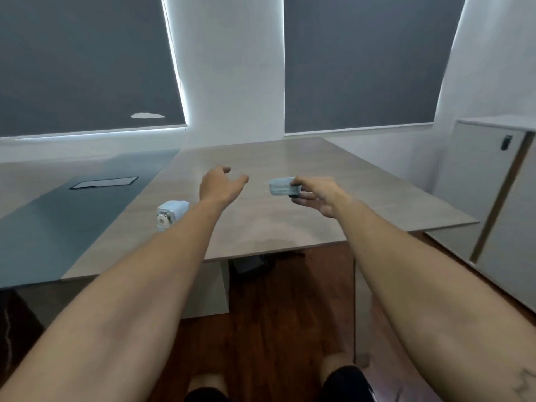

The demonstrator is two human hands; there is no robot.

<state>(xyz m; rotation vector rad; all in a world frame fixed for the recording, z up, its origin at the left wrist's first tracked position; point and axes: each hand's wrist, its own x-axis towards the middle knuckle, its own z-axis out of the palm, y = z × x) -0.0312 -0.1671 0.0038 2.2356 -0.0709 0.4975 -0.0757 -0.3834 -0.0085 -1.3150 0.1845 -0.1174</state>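
Operator: Forearms [145, 271] extend over the table [333, 163]. Left hand status?
Inspector: The left hand [220, 184] hovers over the tabletop, fingers spread and relaxed, holding nothing.
Operator: Right hand?
Inspector: The right hand [322, 195] pinches the small translucent case [280, 187] between thumb and fingertips, over the table, well apart from the white device [171, 214].

The small translucent case [280, 186] is pale blue-grey, a flat, oblong block with rounded corners (motion blur hides any finer detail). It sits just right of the frame's centre, seen against the grey table top [290, 153]. It lies lengthwise from left to right, roughly level. The right hand [320, 195] pinches its right end between the fingertips. Its left end juts free toward the middle of the frame, with nothing touching it.
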